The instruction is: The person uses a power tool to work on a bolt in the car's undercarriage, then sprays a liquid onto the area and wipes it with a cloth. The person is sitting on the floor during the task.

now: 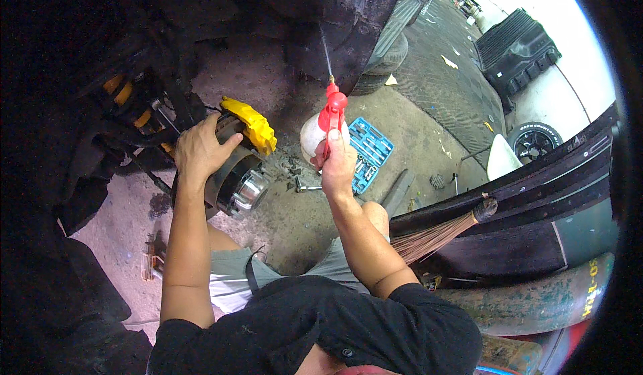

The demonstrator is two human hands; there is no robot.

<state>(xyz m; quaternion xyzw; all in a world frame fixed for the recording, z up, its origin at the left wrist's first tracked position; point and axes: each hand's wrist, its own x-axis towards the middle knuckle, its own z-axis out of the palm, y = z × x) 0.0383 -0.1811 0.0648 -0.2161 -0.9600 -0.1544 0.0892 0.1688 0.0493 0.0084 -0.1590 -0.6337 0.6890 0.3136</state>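
My right hand [339, 164] is wrapped round the red trigger head of a spray bottle [310, 137] with a whitish body. From its brass tip a thin straight streak extends up toward the dark wheel arch; whether tube or liquid, I cannot tell. My left hand [202, 146] lies over the brake assembly, thumb spread out, its fingertips beside a yellow brake caliper [249, 123]. Below that thumb a shiny wheel hub [249, 187] with studs sticks out. Part of the brake assembly is hidden under the left hand.
A blue socket set case [372, 148] lies on the floor beyond the bottle, near a ratchet wrench [308, 187]. At right are a straw broom [442, 234], a green gas cylinder [529, 301] and a wheel [534, 144]. Dark suspension parts with a yellow spring [120, 93] crowd the left.
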